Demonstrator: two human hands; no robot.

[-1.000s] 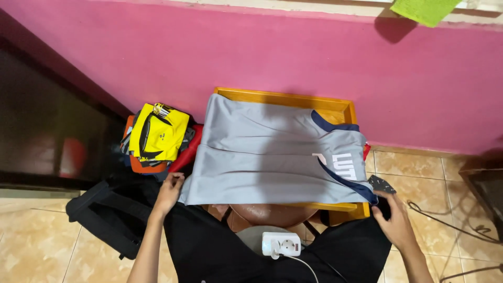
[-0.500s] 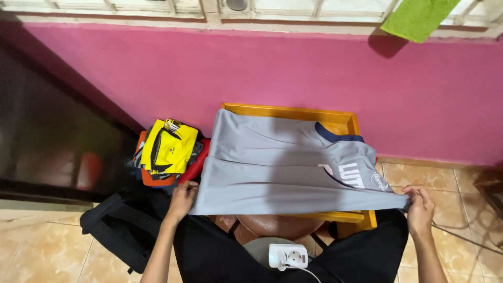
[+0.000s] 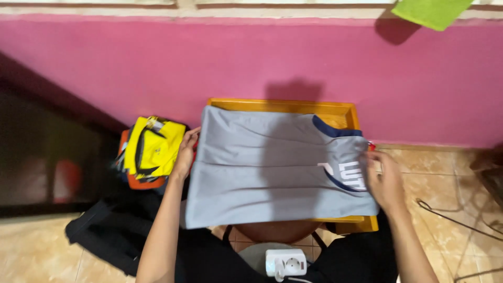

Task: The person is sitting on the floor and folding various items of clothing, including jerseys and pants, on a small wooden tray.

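Note:
A grey sleeveless jersey [image 3: 272,167] with navy trim lies spread flat over a yellow-orange wooden tray table [image 3: 335,111]. Its near hem hangs over the table's front edge. My left hand [image 3: 185,153] grips the jersey's left edge about halfway up. My right hand [image 3: 384,179] is blurred. It lies over the right edge by the navy armhole and the white print, with the fingers closed on the cloth.
A folded pile of yellow-and-black and orange garments [image 3: 151,152] sits left of the table. A black bag [image 3: 107,233] lies on the tiled floor. A white plug adapter [image 3: 285,262] rests at my lap. A cable [image 3: 453,220] runs at right, a green cloth [image 3: 432,10] hangs above, and the pink wall [image 3: 262,57] stands behind.
Both hands have left the jersey's near corners and moved up to its side edges. The jersey now lies flatter on the table. The view has shifted slightly.

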